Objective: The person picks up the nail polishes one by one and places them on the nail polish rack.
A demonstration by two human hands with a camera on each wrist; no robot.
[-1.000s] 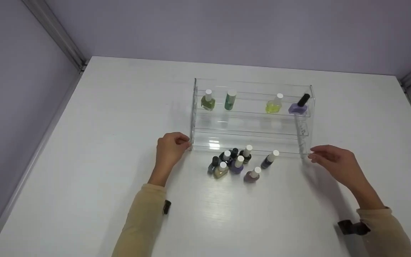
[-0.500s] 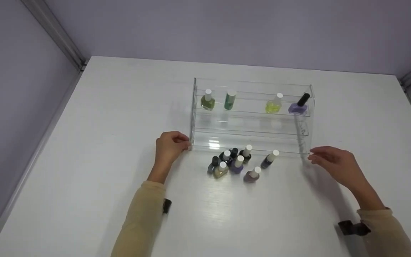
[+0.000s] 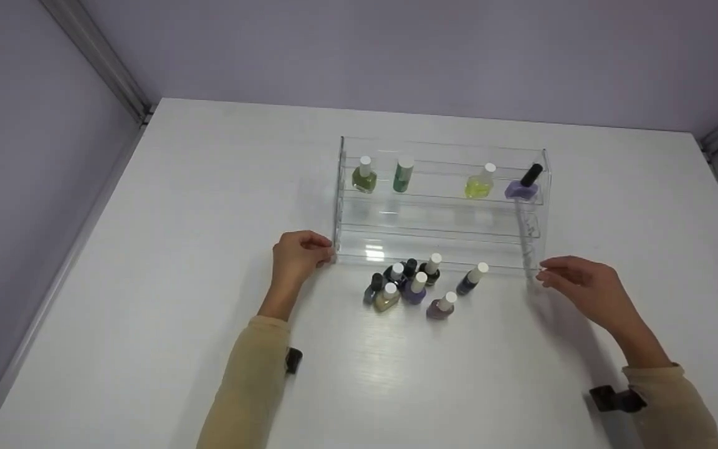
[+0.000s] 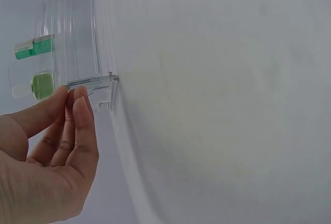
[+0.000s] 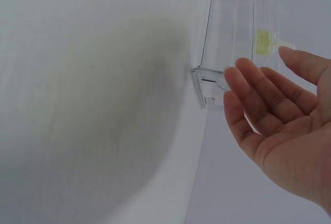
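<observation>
A clear acrylic display rack stands on the white table. My left hand is at its near left corner; in the left wrist view, thumb and fingers pinch the edge of the end panel. At the near right corner is my right hand, its fingers loosely bent. The right wrist view shows the fingertips against the corner and the thumb standing apart. On the top tier stand an olive nail polish bottle, a green one, a yellow one and a purple one with a black cap.
Several more nail polish bottles stand before the rack: a tight cluster with a gold bottle and a violet one, plus a mauve bottle and a dark blue one to the right. A lilac wall rises behind the table.
The right hand has shifted very slightly at the rack's corner. The left hand, rack and bottles look the same.
</observation>
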